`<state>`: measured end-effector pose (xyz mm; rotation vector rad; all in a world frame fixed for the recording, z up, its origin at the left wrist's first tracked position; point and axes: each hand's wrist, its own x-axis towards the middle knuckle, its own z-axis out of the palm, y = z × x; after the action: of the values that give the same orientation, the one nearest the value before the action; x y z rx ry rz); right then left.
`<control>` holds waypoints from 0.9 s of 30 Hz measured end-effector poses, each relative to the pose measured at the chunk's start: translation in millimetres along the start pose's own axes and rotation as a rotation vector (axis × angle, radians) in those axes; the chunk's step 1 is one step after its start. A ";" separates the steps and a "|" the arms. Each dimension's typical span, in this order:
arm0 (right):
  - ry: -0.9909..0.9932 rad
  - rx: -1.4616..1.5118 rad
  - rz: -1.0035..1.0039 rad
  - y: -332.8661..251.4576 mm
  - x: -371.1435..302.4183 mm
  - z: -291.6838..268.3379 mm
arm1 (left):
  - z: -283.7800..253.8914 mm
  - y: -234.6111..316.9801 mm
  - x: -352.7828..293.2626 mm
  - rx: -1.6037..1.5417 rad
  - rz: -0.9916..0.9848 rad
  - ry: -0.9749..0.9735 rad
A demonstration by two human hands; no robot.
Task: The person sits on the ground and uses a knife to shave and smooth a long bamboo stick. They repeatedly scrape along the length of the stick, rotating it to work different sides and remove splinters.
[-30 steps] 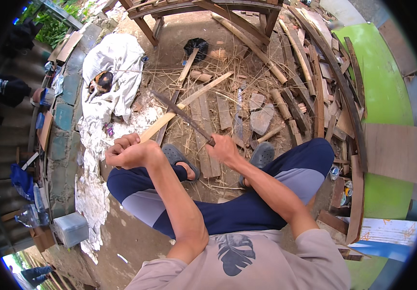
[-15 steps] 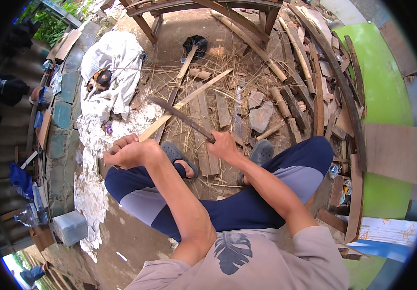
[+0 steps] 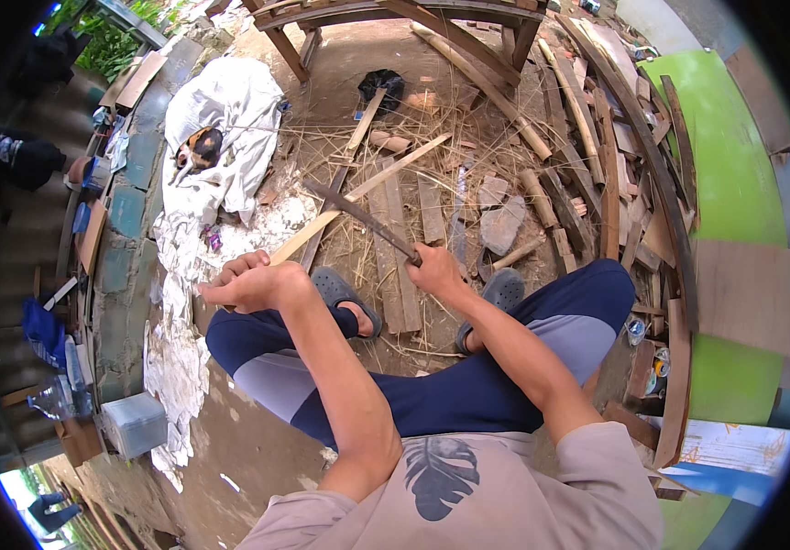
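My left hand (image 3: 253, 282) is closed around the near end of a long pale wood or bamboo strip (image 3: 400, 170), which slants away to the upper right over the littered ground. In my right hand (image 3: 436, 270) is the grip of a machete (image 3: 363, 215) with a long dark blade. The blade points to the upper left and crosses over the strip beyond my left hand. Whether its edge touches the strip, I cannot tell. The machete's grip is mostly hidden by my fingers. Both forearms reach out over my bent knees.
A calico cat (image 3: 200, 148) lies on a white cloth (image 3: 230, 96) at left. Thin shavings and flat boards (image 3: 393, 247) cover the ground by my shoes. A stone slab (image 3: 502, 226) and stacked timber (image 3: 608, 174) lie right. A wooden bench (image 3: 299, 50) stands at the far side.
The whole view has shifted a little. My right hand and the machete have moved slightly right and away from me along the strip. My left hand keeps its hold on the strip.
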<state>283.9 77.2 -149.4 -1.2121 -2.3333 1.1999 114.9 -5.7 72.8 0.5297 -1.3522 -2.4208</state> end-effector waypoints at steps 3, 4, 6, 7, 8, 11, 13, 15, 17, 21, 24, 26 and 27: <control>0.077 0.070 0.344 59.4 22.6 0.6 | 2.9 -5.3 -6.4 0.023 0.013 -0.010; 0.085 0.114 0.464 57.0 26.4 -0.5 | -0.1 -6.3 -0.1 -0.011 0.037 -0.040; 0.075 0.153 0.432 53.1 25.7 -2.4 | -4.9 -11.0 6.5 -0.185 0.077 -0.106; 0.066 0.169 0.416 44.3 23.1 -7.1 | -9.0 -12.8 8.7 -0.269 0.099 -0.134; 0.069 0.158 0.359 30.4 20.6 -11.9 | -15.1 -14.7 9.3 -0.337 0.108 -0.204; 0.066 0.156 0.222 -13.6 6.7 -27.5 | -23.1 -22.4 6.8 -0.353 0.121 -0.318; 0.047 0.204 0.154 -36.6 -3.7 -36.8 | -27.4 -17.7 -0.3 -0.363 0.131 -0.418; 0.046 0.261 0.039 -45.8 -14.5 -35.6 | -30.9 -16.5 -3.2 -0.354 0.170 -0.492; 0.031 0.251 -0.032 -61.8 -26.3 -42.3 | -42.3 -17.2 4.4 -0.301 0.196 -0.607; -0.015 0.248 -0.081 -73.3 -38.3 -49.9 | -59.7 -17.7 11.7 -0.114 0.264 -0.747; -0.028 0.274 -0.077 -76.9 -40.2 -50.9 | -65.5 -20.5 14.1 -0.047 0.357 -0.742; -0.045 0.290 -0.063 -77.5 -39.6 -52.1 | -66.2 -20.8 11.8 -0.050 0.363 -0.700; -0.044 0.279 -0.068 -78.6 -39.8 -53.0 | -66.7 -20.9 10.9 -0.051 0.366 -0.680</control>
<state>293.2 51.3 -50.4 -1.0128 -2.1277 1.4810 134.3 -49.5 20.7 -0.5687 -1.4477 -2.3865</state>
